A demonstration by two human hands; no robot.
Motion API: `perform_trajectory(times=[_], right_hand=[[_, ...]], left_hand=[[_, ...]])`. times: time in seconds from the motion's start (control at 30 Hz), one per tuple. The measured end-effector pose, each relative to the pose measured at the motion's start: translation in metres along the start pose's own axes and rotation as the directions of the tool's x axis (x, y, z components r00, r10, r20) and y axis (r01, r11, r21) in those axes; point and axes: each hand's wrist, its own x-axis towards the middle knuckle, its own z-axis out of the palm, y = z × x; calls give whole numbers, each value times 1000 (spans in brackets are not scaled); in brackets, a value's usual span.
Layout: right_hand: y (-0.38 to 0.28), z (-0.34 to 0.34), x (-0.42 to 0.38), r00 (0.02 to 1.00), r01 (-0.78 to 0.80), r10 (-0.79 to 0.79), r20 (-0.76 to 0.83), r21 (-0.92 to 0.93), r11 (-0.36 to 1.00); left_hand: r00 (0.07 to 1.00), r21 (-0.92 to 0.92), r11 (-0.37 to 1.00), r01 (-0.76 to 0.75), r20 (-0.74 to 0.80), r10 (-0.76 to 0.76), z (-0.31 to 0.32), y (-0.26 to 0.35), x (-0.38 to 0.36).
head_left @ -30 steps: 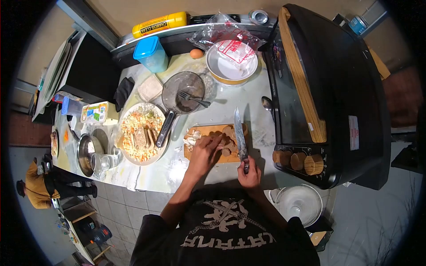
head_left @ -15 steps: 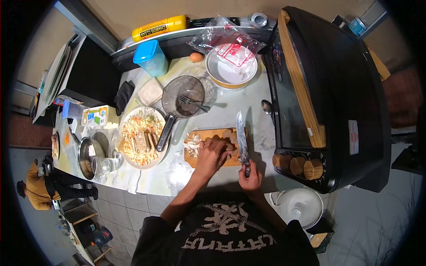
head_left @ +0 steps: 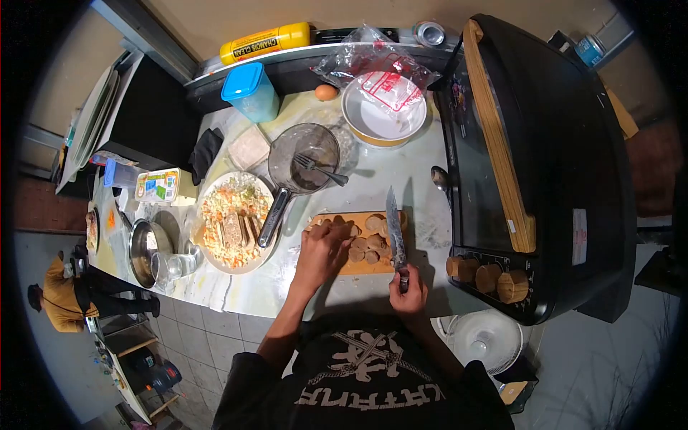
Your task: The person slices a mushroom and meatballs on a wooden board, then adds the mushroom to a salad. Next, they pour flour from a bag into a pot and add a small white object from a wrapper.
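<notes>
My right hand (head_left: 409, 288) grips a large kitchen knife (head_left: 395, 228) by its handle, the stained blade pointing away from me along the right end of a wooden cutting board (head_left: 365, 269). Several round brown slices (head_left: 370, 244), like sliced sausage or meatball, lie spread on the board. Over the board's left end, my left hand (head_left: 322, 247) has its fingers bent down and close together. It covers most of a pile of pale shredded pieces there. What its fingertips hold, if anything, is hidden.
Left of the board sits a plate (head_left: 208, 254) of chopped vegetables and brown slabs. Behind it are a saucepan (head_left: 304, 140) with a fork, an egg (head_left: 326, 92) and a white bowl (head_left: 380, 129) with a plastic bag. A black oven (head_left: 559, 165) stands right; a spoon (head_left: 439, 178) lies beside it.
My left hand has moved left, off the brown slices and onto the pale shredded pieces. The slices now lie uncovered and spread out. The knife stays upright in view at the board's right end.
</notes>
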Motion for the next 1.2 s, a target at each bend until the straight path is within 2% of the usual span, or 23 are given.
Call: perform_trajectory(times=[0.07, 0.17, 0.23, 0.33, 0.47, 0.57, 0.6, 0.63, 0.7, 0.8, 0.9, 0.93, 1.0, 1.13, 1.2], right_hand=[[-2, -1, 4, 1000, 5, -6, 13, 28, 1000], [-1, -2, 5, 1000, 25, -25, 15, 8, 1000], [-2, -4, 6, 1000, -12, 10, 28, 72, 997], [-2, -4, 5, 1000, 4, -4, -5, -14, 1000], [-6, -9, 7, 998, -46, 45, 34, 37, 998], [-2, -5, 7, 1000, 5, -5, 3, -16, 1000], [-3, -6, 7, 999, -32, 31, 16, 38, 999], [-3, -6, 8, 998, -67, 64, 29, 92, 993], [-6, -7, 12, 997, -67, 65, 30, 66, 996], [-5, -10, 10, 997, -75, 73, 34, 39, 996], [2, -10, 12, 995, -88, 86, 41, 51, 995], [2, -10, 12, 994, -105, 102, 45, 59, 993], [0, -10, 12, 993, -108, 106, 50, 58, 992], [2, -8, 10, 991, -122, 117, 60, 82, 989], [4, -8, 8, 992, -115, 110, 62, 90, 989]], left_hand=[[993, 81, 990, -117, -23, 119, 8, -1, 1], [995, 176, 979, -100, 21, 98, 17, 0, 6], [995, 140, 985, -104, 3, 105, 23, -5, 10], [992, 113, 987, -118, -21, 121, 25, -5, 10], [991, 118, 984, -136, 17, 135, 17, 1, 11], [991, 102, 986, -129, -17, 131, 15, 4, 14], [992, 101, 987, -127, -15, 129, 15, 3, 14], [993, 62, 992, -109, -40, 112, 16, 2, 15], [994, 17, 996, -87, -61, 87, 17, -2, 16], [995, -308, 950, 56, -55, -77, 18, -1, 17], [992, -330, 943, 41, -102, -79, 19, 3, 19], [991, -331, 943, 44, -102, -82, 17, 7, 20], [993, -158, 987, -19, -116, 1, 13, 14, 24], [991, -96, 993, -62, -120, 50, 17, 5, 25], [992, -118, 993, -14, -129, -1, 14, 7, 24]])
